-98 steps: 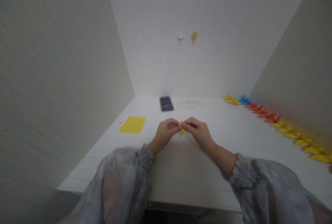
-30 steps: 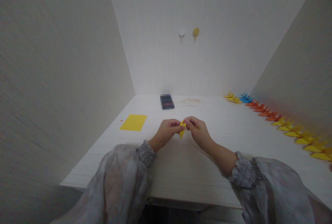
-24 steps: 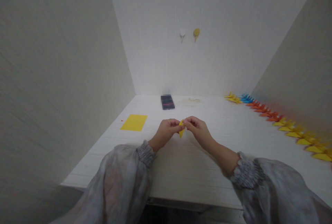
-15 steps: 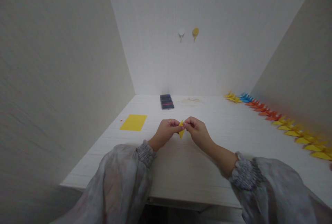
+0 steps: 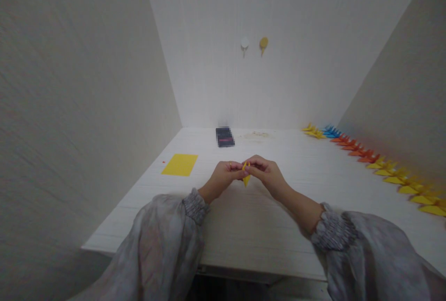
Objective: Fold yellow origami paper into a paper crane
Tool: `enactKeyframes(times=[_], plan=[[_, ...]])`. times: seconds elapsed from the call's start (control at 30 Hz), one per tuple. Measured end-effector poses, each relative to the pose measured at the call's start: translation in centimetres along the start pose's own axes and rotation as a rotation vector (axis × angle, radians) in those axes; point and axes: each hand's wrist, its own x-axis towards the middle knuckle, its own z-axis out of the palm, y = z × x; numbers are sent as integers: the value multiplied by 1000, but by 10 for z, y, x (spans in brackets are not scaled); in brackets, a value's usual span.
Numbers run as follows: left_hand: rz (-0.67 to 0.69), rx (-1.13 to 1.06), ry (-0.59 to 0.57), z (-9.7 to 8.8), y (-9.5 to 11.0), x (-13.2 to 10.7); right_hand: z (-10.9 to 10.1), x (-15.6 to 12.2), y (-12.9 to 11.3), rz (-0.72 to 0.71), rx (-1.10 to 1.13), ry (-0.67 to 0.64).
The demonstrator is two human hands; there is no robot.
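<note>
**Figure.** A small folded piece of yellow paper (image 5: pixel 245 179) is being pinched between the left hand (image 5: pixel 223 178) and the right hand (image 5: pixel 267 174), just above the white wood-grain counter (image 5: pixel 244 231) and near its middle. The fingers of both hands are being clenched on the upper part of the paper from opposite sides, with the fingertips of the two hands being held just beside one another. The lower tip of the paper is being pointed down toward the counter; whether it is touching the surface cannot be told. A thin ring is being worn on the left hand. Both forearms are being covered by loose grey sleeves (image 5: pixel 195 206) with gathered cuffs.

A flat square sheet of yellow paper (image 5: pixel 180 164) is being shown lying on the counter to the left of the hands, well apart from them. A dark rectangular object (image 5: pixel 225 136), blurred, is being shown farther back, near the rear wall. A row of folded paper figures (image 5: pixel 383 168) in yellow, orange and blue is being shown lined up along the right wall. A round white wall hook (image 5: pixel 245 43) and a round yellow wall hook (image 5: pixel 264 42) are being shown side by side on the rear wall.
</note>
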Motion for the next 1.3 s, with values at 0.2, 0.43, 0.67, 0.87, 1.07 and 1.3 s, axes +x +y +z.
enactKeyframes(times=[0.2,0.43,0.67,0.87,1.07,1.3], plan=[[24,68,1,-1,-2,1,-1,0,0,-41,-47,33],[42,67,32,2,-1,1,0,0,-1,-52,-62,83],[45,57,120,5,1,1,2,-1,-1,-2,-5,83],[55,86,128,2,-4,2,2,1,3,65,18,73],[41,99,134,2,-2,2,1,0,3,53,36,63],[32,48,104,6,3,0,2,-1,-4,71,185,61]])
